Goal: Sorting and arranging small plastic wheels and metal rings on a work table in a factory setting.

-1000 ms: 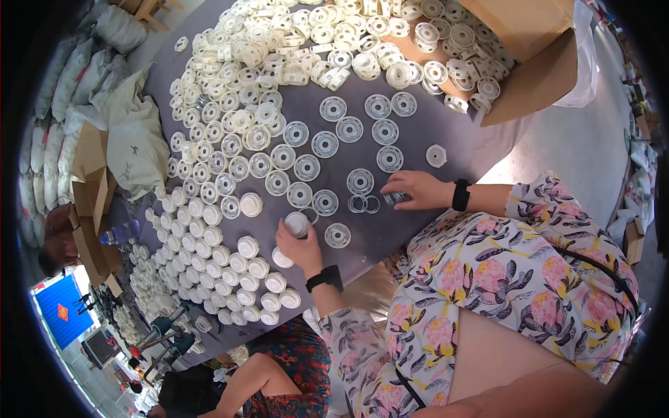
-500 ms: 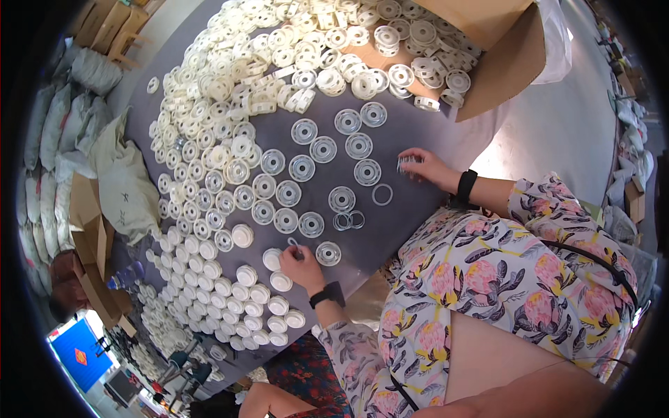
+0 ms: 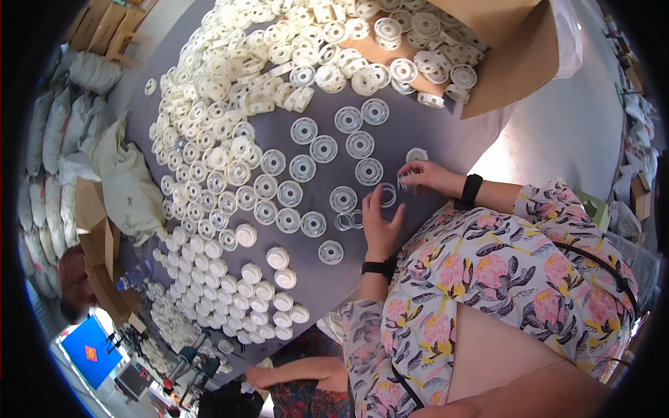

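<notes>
Your left hand [image 3: 380,221] is lying open on the grey desk [image 3: 446,139], fingers spread and touching a clear ring [image 3: 387,195], with more clear rings [image 3: 348,220] just beside it. Your right hand [image 3: 426,176] is pinching a small clear ring [image 3: 404,182] at its fingertips. Beyond them, clear discs [image 3: 343,199] are sitting in rows, and white spools [image 3: 390,31] are spilling from a cardboard box [image 3: 512,59].

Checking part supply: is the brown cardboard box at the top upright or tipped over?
Tipped on its side: the brown cardboard box has its opening facing the table and white plastic spools spill out onto the grey tabletop.
</notes>
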Available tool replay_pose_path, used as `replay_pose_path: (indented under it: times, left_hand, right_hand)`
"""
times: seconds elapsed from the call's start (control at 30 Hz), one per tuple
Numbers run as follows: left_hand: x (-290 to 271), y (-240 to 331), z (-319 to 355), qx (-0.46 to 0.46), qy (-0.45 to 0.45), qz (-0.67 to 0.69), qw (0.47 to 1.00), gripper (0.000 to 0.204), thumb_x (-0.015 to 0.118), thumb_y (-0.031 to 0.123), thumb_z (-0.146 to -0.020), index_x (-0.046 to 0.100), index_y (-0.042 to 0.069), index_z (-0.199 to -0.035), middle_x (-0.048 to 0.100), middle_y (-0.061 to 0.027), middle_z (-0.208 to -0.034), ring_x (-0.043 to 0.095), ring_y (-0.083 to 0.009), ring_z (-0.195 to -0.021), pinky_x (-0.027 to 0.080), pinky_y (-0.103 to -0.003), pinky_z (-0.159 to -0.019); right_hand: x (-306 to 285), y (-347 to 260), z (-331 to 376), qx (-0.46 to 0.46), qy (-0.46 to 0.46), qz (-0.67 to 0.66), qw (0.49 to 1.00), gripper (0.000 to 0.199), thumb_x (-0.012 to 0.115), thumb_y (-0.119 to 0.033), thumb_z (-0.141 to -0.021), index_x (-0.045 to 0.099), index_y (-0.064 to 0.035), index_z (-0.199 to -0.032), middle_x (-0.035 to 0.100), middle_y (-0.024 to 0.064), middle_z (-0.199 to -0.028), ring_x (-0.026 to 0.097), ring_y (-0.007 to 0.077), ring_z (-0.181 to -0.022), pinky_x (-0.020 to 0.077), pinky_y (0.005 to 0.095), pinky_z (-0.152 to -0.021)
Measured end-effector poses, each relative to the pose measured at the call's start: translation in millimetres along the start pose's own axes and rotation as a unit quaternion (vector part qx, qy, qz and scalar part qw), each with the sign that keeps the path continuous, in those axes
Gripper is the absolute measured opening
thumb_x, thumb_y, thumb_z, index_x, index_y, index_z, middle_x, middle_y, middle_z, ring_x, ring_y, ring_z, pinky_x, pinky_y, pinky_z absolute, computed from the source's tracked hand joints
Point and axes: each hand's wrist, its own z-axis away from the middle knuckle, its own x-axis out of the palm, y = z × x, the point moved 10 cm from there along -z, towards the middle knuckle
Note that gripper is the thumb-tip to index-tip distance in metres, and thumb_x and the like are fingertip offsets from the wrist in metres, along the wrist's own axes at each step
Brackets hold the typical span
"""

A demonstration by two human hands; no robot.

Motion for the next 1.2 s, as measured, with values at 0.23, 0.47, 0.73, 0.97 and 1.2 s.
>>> replay_pose_path:
  times: [0.23, 0.47, 0.73, 0.97, 1.2]
  left_hand:
    - [-29.4, -3.8, 0.5, -0.017, -0.033, 0.100, 0.994, 0.048, 0.067, -0.001, -0.072, 0.051, 0.003, -0.118, 0.052, -0.0096, -0.113, 0.055, -0.0169, -0.101, 0.047, -0.026, -0.080]
    - [-59.3, -16.3, 12.0, -0.084, 0.004, 0.124, 0.989, 0.045, 0.069, -0.003, -0.070, 0.054, 0.002, -0.113, 0.061, -0.0055, -0.099, 0.060, -0.0135, -0.087, 0.048, -0.026, -0.076]
    - [-62.1, -70.1, 29.9, -0.300, -0.035, 0.442, 0.845, 0.026, 0.062, 0.016, -0.081, 0.057, -0.002, -0.099, 0.063, -0.0090, -0.085, 0.062, -0.0166, -0.075, 0.051, -0.027, -0.067]
    - [-67.4, -71.3, 31.4, -0.409, -0.049, 0.637, 0.652, 0.031, 0.052, 0.026, -0.089, 0.054, -0.003, -0.098, 0.063, -0.0128, -0.081, 0.063, -0.0210, -0.064, 0.053, -0.029, -0.056]
    - [-223.9, -125.1, 21.9, -0.309, 0.233, 0.110, 0.916, 0.031, 0.072, 0.008, -0.073, 0.053, 0.001, -0.096, 0.056, -0.0023, -0.079, 0.052, -0.0074, -0.066, 0.044, -0.019, -0.059]
  right_hand:
    - [63.7, -7.7, -12.1, 0.083, -0.151, -0.092, 0.981, 0.036, 0.061, -0.032, -0.084, 0.053, -0.0071, -0.108, 0.058, 0.0031, -0.087, 0.056, 0.0100, -0.066, 0.0459, 0.0228, -0.057]
    - [98.9, -43.6, -14.7, 0.108, -0.244, 0.084, 0.960, 0.043, 0.062, -0.037, -0.083, 0.055, -0.0017, -0.106, 0.060, 0.0051, -0.082, 0.059, 0.0136, -0.059, 0.0480, 0.0235, -0.052]
    - [142.2, -125.9, -6.5, -0.216, -0.274, 0.371, 0.861, 0.038, 0.070, -0.026, -0.075, 0.057, -0.0064, -0.105, 0.056, 0.0026, -0.082, 0.059, 0.0136, -0.080, 0.0479, 0.0281, -0.067]
    - [126.3, -209.9, -1.0, -0.434, -0.062, 0.305, 0.846, 0.033, 0.070, -0.016, -0.074, 0.054, -0.0082, -0.103, 0.053, 0.0022, -0.098, 0.052, 0.0105, -0.087, 0.0428, 0.0251, -0.073]
    - [71.9, -165.9, -52.0, -0.249, 0.030, 0.170, 0.953, 0.035, 0.070, -0.027, -0.076, 0.055, -0.0095, -0.102, 0.054, 0.0009, -0.085, 0.050, 0.0089, -0.073, 0.0432, 0.0247, -0.064]
